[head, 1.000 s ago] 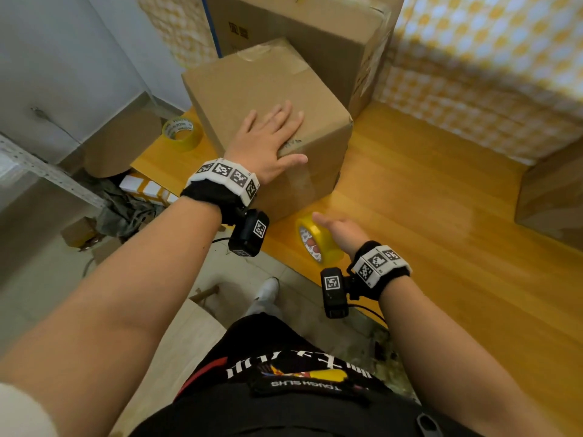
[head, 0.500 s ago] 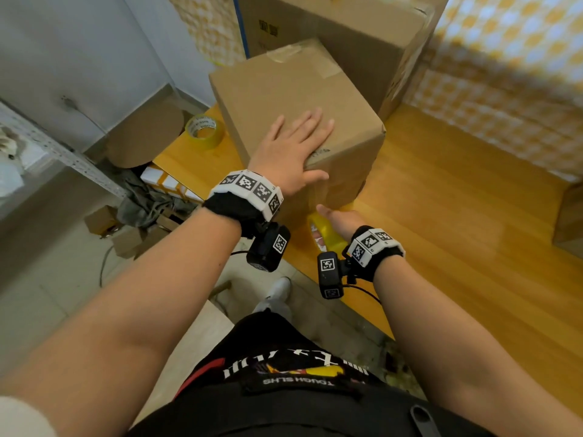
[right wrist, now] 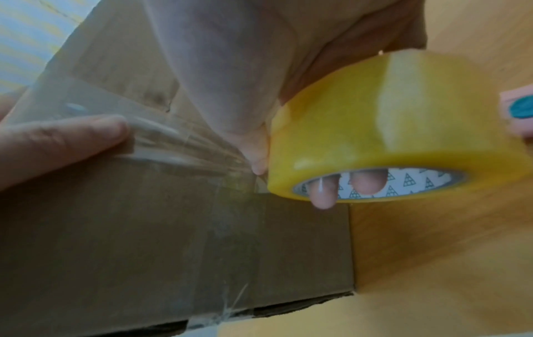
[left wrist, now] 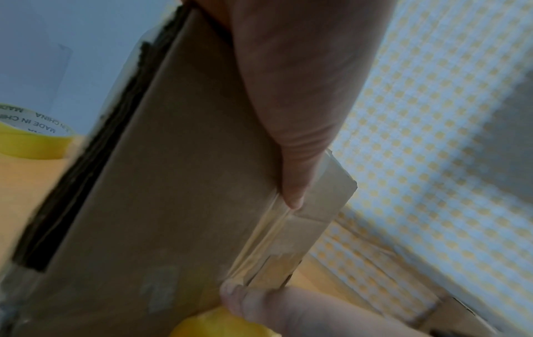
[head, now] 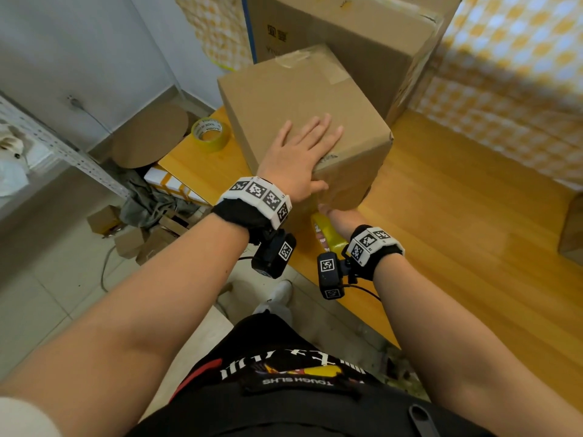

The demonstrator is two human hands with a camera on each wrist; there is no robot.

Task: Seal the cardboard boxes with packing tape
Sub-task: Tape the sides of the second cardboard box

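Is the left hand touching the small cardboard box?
Touching. The head view shows the left hand lying flat on top of the small cardboard box, thumb over its near edge; the left wrist view shows the thumb against the side.

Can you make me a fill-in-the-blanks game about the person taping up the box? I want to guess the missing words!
1. The left hand lies flat on top of the small cardboard ____.
2. The right hand holds a roll of tape whose colour is ____.
3. A second tape roll sits on the ____ table, left of the small box.
4. The fingers of the right hand poke through the roll's ____.

Missing words: box; yellow; wooden; hole
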